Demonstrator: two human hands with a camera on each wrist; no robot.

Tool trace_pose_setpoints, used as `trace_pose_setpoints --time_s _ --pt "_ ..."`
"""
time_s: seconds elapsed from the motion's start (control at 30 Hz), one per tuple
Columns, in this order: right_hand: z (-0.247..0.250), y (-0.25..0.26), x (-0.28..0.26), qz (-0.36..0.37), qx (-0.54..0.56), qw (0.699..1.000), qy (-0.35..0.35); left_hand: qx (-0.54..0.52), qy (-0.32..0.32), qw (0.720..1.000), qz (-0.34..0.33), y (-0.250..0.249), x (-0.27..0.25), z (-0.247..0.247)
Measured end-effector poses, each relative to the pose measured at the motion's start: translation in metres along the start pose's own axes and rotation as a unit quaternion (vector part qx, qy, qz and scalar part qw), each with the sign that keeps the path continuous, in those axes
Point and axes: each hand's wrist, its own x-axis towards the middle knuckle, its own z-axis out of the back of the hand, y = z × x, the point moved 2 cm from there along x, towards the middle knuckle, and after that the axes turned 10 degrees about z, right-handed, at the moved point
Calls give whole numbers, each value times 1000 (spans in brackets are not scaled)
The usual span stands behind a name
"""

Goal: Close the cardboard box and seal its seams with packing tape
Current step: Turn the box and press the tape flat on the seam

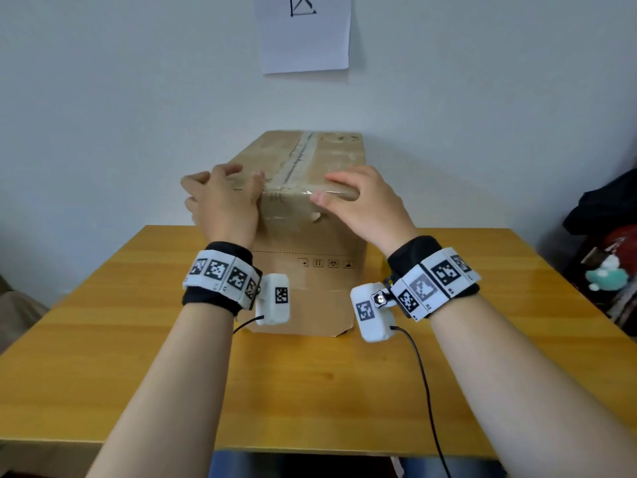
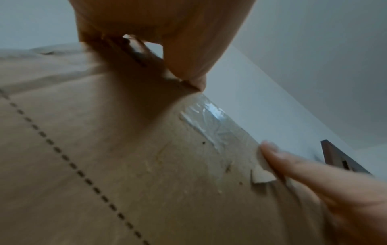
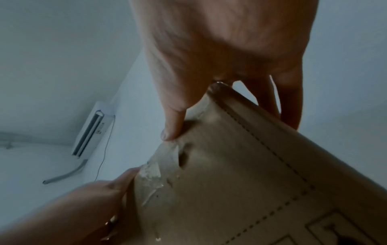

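Observation:
A closed brown cardboard box (image 1: 310, 243) stands on the table, with clear packing tape (image 1: 296, 157) running along its top centre seam and down over the near edge. My left hand (image 1: 224, 201) lies over the near-left top corner, bent fingers on the top and thumb (image 2: 194, 79) against the edge. My right hand (image 1: 362, 201) lies over the near-right top edge, fingers straight on the top. Its thumb (image 3: 169, 131) presses the front face beside the wrinkled tape end (image 3: 150, 172). No tape roll is in view.
The wooden table (image 1: 310, 391) reaches out on both sides of the box. A paper sheet (image 1: 305, 32) hangs on the wall behind. Dark bags and a plush toy (image 1: 606, 270) sit off the right edge. A black cable (image 1: 424, 374) trails from my right wrist.

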Motion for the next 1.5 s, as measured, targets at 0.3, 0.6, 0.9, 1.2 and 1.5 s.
trace_pose_setpoints --time_s 0.3,0.6,0.9,1.2,1.5 --pt "6 -15 -10 29 21 997 -71 -75 -19 994 -73 21 -8 7" --pt "6 -6 -11 -63 19 997 -34 -104 -15 994 -40 19 -8 7" --pt "11 -8 -18 -199 119 972 -43 1 -42 993 -114 -7 -54 26" --pt "16 21 -11 -110 18 989 93 -28 59 987 -149 -42 -84 15" --pt "30 25 -15 -35 43 996 72 -228 251 941 4 -42 -70 -33"
